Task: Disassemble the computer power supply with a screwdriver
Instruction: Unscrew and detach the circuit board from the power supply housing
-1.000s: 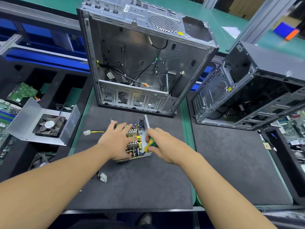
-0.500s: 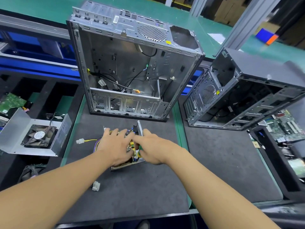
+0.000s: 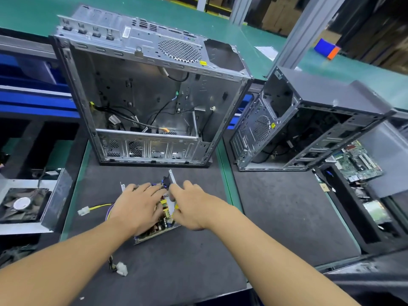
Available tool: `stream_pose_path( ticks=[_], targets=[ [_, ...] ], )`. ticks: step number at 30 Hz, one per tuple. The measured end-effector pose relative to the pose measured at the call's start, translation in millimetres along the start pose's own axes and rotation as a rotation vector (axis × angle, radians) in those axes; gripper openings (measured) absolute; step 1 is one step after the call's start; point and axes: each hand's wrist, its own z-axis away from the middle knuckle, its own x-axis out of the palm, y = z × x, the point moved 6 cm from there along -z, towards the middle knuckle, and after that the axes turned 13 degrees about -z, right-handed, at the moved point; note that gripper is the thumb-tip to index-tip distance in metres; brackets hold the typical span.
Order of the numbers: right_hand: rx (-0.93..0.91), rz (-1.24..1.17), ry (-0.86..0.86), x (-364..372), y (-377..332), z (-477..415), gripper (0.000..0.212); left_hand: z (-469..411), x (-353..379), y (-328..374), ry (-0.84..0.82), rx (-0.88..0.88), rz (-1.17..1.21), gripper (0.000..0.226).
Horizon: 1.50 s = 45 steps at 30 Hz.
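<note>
Silver case (image 3: 141,96), side open, stands at the back of the dark mat (image 3: 176,272); loose cables inside. Dark case (image 3: 309,120) to its right on a second mat (image 3: 287,213), tilted. Green table (image 3: 223,155) shows between the mats. Far left: fan (image 3: 22,204) in a bent metal cover (image 3: 57,195). Far right: green motherboard (image 3: 357,162). Behind: grey post (image 3: 302,32), blue-orange block (image 3: 326,48).

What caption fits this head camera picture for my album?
On a dark mat, the left hand rests on the opened power supply while the right hand grips a nearly hidden screwdriver.
</note>
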Motion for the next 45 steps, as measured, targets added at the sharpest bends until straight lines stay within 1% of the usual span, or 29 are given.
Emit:
stream_pose_path(
  ticks=[2,3,5,7,8,10,11,13,15,16,18,20,23,24,25,27,28,30,32,33,35,36,37,39,41,42,43,45],
  targets=[
    [0.094,0.083,0.112,-6,6,-1,0.044,0,2,-2,-0.024,-0.009,0.011,0.059],
    [0.120,0.126,0.141,-9,8,-2,0.044,0,3,-2,-0.030,-0.009,0.008,0.062],
    [0.084,0.119,0.127,-10,7,-3,0.033,0,4,-2,-0.033,-0.002,0.005,0.065],
    [0.029,0.043,0.042,-10,5,-3,0.020,-1,4,-2,-0.019,-0.002,0.006,0.063],
    [0.009,0.015,-0.012,-9,5,-2,0.018,0,3,-3,-0.013,-0.005,0.011,0.061],
    [-0.005,-0.003,-0.082,-8,6,-1,0.028,1,1,-3,-0.012,-0.005,0.025,0.057],
    [0.007,-0.009,-0.086,-8,6,-1,0.030,1,1,-3,-0.011,-0.006,0.032,0.056],
    [0.054,0.021,-0.020,-7,7,-3,0.033,1,1,-3,-0.008,-0.009,0.034,0.053],
    [0.121,0.111,0.067,-8,9,-4,0.044,0,2,-3,-0.012,-0.004,0.026,0.052],
    [0.120,0.140,0.095,-8,8,-5,0.043,0,2,-3,-0.019,0.002,0.026,0.052],
    [0.030,0.116,0.111,-8,2,-6,0.029,0,3,-3,-0.039,0.006,0.028,0.056],
    [-0.061,0.033,0.053,-8,-4,-6,0.019,0,5,-3,-0.045,0.007,0.020,0.060],
    [-0.065,-0.032,-0.083,-2,-5,-3,0.028,-1,7,-1,-0.049,0.023,-0.001,0.057],
    [-0.038,-0.032,-0.072,0,-5,-2,0.030,-2,8,-1,-0.054,0.025,-0.002,0.056],
    [-0.003,-0.012,-0.029,0,-4,-2,0.033,-2,8,-1,-0.062,0.025,-0.004,0.056],
    [0.074,0.067,0.084,-4,-2,-1,0.047,-2,9,-1,-0.064,0.016,-0.007,0.053],
    [0.092,0.103,0.114,-5,-2,-1,0.048,-1,9,-2,-0.065,0.011,-0.002,0.053],
    [0.039,0.112,0.125,-6,-6,-2,0.035,-1,10,-2,-0.070,0.005,-0.001,0.059],
    [-0.024,0.030,0.065,-5,-9,-2,0.020,-2,10,-2,-0.064,0.005,-0.008,0.065],
    [-0.028,-0.005,0.016,-4,-7,-2,0.019,-2,9,-1,-0.062,0.007,-0.007,0.066],
    [-0.005,-0.045,-0.047,-2,-2,-4,0.025,-2,8,-1,-0.066,0.010,-0.008,0.065],
    [0.011,-0.051,-0.034,-1,0,-3,0.027,-1,9,-1,-0.065,0.009,-0.014,0.063],
    [0.020,-0.035,0.016,-2,2,-3,0.027,-1,9,-1,-0.064,0.007,-0.022,0.060],
    [0.002,0.125,0.182,-6,3,-1,0.031,-1,10,-1,-0.069,0.005,-0.031,0.056],
    [-0.012,0.312,0.284,-7,3,2,0.037,-1,9,-1,-0.078,0.007,-0.033,0.058],
    [-0.011,0.352,0.290,-7,3,2,0.036,-1,9,-1,-0.082,0.005,-0.032,0.059],
    [0.001,0.343,0.271,-7,5,1,0.035,-1,9,-1,-0.082,0.002,-0.030,0.059],
    [-0.001,0.207,0.195,-6,7,-1,0.029,-1,9,-2,-0.072,-0.002,-0.024,0.060]
  ],
)
